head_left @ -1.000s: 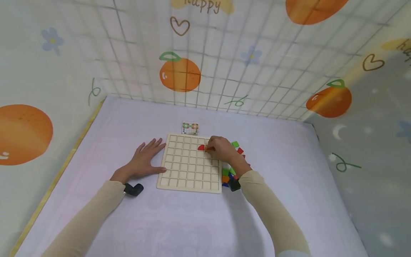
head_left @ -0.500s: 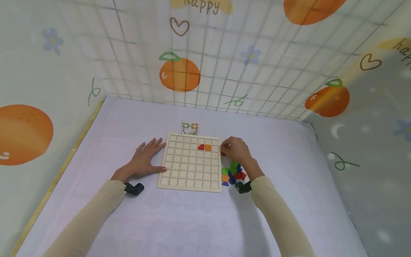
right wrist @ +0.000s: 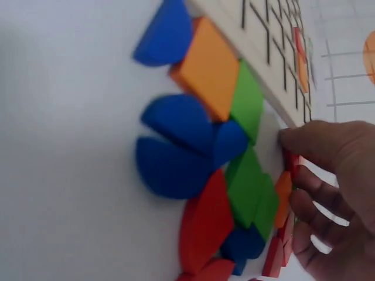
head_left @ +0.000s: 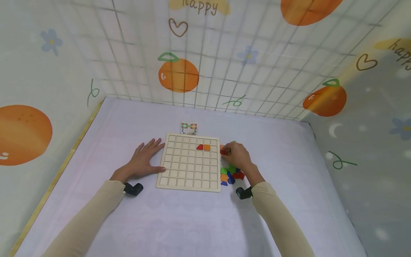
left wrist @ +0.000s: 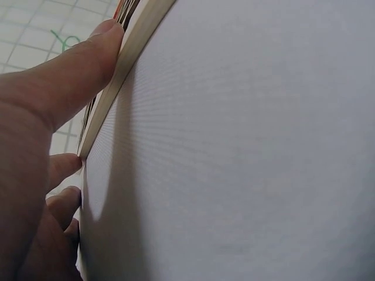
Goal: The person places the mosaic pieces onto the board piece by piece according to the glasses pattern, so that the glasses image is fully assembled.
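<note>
My left hand (head_left: pixel 141 160) is spread at the left side of a wooden grid board (head_left: pixel 189 180), its thumb (left wrist: pixel 88 70) on the board's edge. Two tiles lie in the grid's upper right: a red quarter-round tile (head_left: pixel 200 147) and, beside it, an orange square tile (head_left: pixel 207 147). Just off the board's right edge, my right hand (head_left: pixel 237 155) pinches a red tile (head_left: pixel 222 151) between thumb and fingers. In the right wrist view that red tile (right wrist: pixel 291 159) is mostly hidden by the hand, so its shape does not show.
Loose blue, green, orange and red tiles (right wrist: pixel 205 225) lie in a pile along the board's right side, some overlapping. A small pattern card (head_left: pixel 188 127) lies beyond the board's far edge. Printed cloth walls rise behind and at both sides.
My right hand has let go of the orange square tile in the grid and moved right, off the board, to a red tile among the loose tiles. My left hand stays put.
</note>
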### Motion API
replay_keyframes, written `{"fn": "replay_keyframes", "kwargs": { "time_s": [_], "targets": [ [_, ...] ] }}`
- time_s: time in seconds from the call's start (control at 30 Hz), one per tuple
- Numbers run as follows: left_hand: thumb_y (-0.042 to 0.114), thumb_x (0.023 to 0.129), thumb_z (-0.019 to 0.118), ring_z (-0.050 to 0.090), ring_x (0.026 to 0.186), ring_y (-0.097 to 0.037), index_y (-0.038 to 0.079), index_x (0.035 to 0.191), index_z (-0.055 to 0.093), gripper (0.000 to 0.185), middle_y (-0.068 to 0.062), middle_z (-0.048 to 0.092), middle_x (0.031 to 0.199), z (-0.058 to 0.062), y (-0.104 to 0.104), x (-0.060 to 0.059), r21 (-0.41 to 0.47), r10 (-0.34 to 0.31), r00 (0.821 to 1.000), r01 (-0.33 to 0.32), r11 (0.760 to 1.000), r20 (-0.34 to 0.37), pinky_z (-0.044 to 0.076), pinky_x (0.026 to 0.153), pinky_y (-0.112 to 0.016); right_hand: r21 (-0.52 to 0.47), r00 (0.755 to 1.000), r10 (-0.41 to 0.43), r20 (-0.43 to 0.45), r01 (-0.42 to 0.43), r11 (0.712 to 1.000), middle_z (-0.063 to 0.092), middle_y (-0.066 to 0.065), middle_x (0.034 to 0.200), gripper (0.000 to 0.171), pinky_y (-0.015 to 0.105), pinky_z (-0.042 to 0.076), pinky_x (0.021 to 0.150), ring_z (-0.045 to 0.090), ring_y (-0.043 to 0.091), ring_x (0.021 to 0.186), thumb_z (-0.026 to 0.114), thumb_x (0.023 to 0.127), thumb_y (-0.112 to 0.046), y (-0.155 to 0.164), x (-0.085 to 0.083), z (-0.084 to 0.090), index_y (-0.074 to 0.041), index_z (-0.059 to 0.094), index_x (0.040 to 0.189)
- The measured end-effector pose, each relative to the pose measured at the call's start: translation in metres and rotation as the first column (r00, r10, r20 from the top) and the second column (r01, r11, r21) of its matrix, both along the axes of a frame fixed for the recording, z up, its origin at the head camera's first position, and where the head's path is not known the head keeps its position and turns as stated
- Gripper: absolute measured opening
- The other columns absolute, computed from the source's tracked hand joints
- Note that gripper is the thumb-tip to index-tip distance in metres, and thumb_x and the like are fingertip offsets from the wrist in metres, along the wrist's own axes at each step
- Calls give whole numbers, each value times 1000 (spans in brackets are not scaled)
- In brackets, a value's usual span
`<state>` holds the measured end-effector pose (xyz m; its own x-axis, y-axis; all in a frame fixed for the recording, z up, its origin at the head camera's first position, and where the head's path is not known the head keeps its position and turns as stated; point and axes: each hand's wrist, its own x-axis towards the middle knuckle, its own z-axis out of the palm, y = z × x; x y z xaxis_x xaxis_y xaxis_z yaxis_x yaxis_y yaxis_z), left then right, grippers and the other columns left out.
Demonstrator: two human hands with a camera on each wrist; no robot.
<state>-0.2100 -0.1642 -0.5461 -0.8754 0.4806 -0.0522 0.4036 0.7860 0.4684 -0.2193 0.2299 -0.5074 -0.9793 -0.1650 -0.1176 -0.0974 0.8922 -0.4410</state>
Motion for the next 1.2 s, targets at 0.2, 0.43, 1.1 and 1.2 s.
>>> {"fn": "replay_keyframes", "kwargs": {
  "time_s": [0.2, 0.43, 1.1, 1.2],
  "targets": [
    [66, 78, 70, 1, 150, -29, 14, 157, 26, 104, -8, 12, 164, 2, 0, 0, -9, 3, 1000, -3, 1000, 13, -4, 118, -52, -99, 997, -25, 73, 32, 995, 64, 2, 90, 18, 31, 55, 75, 57, 20, 82, 78, 85, -16, 0, 0, 6, -9, 73, 101],
    [67, 78, 70, 1, 150, -29, 14, 157, 26, 105, -8, 13, 164, 2, -1, -2, -14, -2, 1000, 2, 1000, 4, -3, 117, -53, -183, 998, -50, 24, 54, 982, 67, 6, 100, 16, 36, 57, 81, 61, 23, 91, 71, 91, -10, -1, -5, 8, -6, 76, 105],
    [69, 77, 69, 4, 149, -31, 13, 156, 28, 105, -9, 16, 163, 2, -2, 0, 6, -17, 1000, 17, 1000, -14, -1, 117, -54, -34, 998, 35, -44, -36, 999, 70, 5, 95, 18, 33, 54, 78, 59, 21, 87, 70, 93, -17, -35, -19, 3, -6, 78, 104],
    [68, 77, 70, 4, 149, -31, 13, 156, 29, 105, -9, 16, 163, 1, -2, 0, 11, -14, 1000, 14, 1000, -12, -1, 117, -54, -55, 998, 17, -54, -20, 998, 71, 6, 96, 19, 33, 55, 77, 59, 22, 86, 69, 93, -16, -34, -17, 5, -5, 77, 106]
  ]
}}
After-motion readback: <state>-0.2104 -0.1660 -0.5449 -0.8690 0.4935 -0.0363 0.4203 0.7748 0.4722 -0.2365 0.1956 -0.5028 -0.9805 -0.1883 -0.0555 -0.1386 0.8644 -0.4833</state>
